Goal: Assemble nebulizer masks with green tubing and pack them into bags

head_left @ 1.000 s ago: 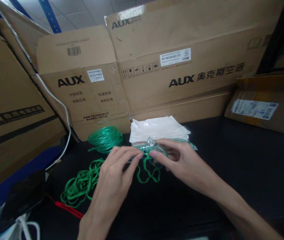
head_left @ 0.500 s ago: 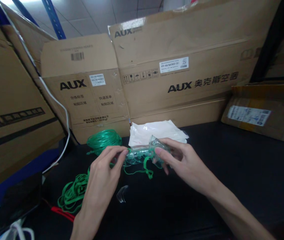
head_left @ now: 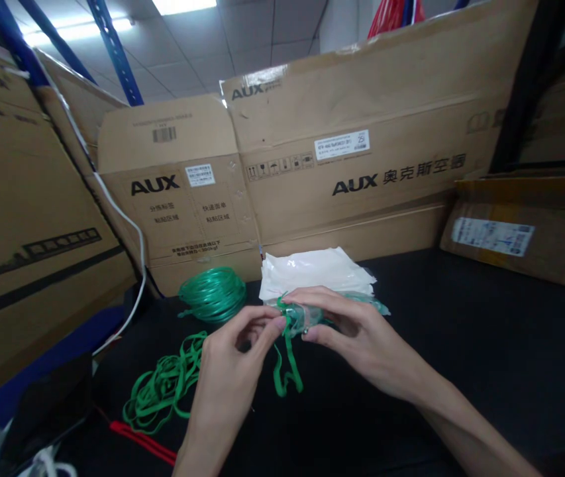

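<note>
At the far left, a tall brown cardboard box with a dark printed skyline (head_left: 28,179) is leaning inward, and a thin white cable (head_left: 123,205) is running down beside it. Low at the left, a slim bright red strip (head_left: 146,440) is lying on the black tabletop (head_left: 485,344). Just beyond it, a loose heap of flat green straps (head_left: 165,384) is spreading in tangled loops, partly hidden by the left forearm. Behind the heap, a round coil of translucent green plastic tubing (head_left: 215,295) is resting near a wide brown cardboard panel printed AUX (head_left: 292,192), which is standing across the back.

Next comes the left hand (head_left: 230,354); its thumb and fingertips are pinching together on a narrow green strap (head_left: 292,371), whose loop is hanging down toward the tabletop. The strap is meeting a clear, green-tinted, cup-shaped plastic piece (head_left: 307,319), which is sitting between the two hands in front of a stack of flat white packets (head_left: 316,268). The right hand (head_left: 361,324) is clamping this piece, its fingers reaching over the top and its thumb pressing on the near side. At the far right, a brown cardboard carton with a white label (head_left: 560,232) is standing well apart from the hands.
</note>
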Demonstrator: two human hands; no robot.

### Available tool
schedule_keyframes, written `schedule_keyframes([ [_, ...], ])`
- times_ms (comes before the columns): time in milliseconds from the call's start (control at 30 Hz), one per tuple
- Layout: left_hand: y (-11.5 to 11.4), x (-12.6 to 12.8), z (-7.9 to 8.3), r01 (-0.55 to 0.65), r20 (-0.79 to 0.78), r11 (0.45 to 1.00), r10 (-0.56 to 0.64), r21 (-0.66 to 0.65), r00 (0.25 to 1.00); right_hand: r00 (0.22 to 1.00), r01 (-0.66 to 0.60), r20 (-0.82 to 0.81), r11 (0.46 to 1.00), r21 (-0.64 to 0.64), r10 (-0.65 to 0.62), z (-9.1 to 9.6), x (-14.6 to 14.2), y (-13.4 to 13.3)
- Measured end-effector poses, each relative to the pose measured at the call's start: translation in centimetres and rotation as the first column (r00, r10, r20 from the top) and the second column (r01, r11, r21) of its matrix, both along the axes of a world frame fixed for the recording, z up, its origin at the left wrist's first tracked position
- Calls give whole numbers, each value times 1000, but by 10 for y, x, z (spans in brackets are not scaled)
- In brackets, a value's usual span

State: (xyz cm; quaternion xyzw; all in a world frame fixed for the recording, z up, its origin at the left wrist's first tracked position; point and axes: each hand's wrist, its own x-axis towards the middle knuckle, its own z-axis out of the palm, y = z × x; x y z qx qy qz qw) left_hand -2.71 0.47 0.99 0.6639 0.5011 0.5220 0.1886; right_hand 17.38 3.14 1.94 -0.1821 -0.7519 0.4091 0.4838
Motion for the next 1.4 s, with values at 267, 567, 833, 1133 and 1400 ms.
schedule_keyframes([
  [267, -7, 6, 3, -54, -202, 986, 85, 157, 976, 999, -47, -25, 988, -150, 43, -4, -4, -3],
  [567, -9, 9, 5, 38, -284, 980, 21, 198, 959, 998, 68, -9, 996, -62, -68, -8, -5, -1],
  [833, -16, 11, 10, 70, -378, 988, -13, 136, 926, 958, 285, -16, 959, 9, -285, -5, 1, 5],
  [1133, -9, 2, 7, 70, -281, 991, -36, 114, 959, 986, 130, -85, 985, -111, -140, 0, 2, -1],
  [1400, -12, -7, 12, 4, -247, 998, 11, 62, 969, 999, -35, 13, 995, -96, 37, 3, 2, -4],
])
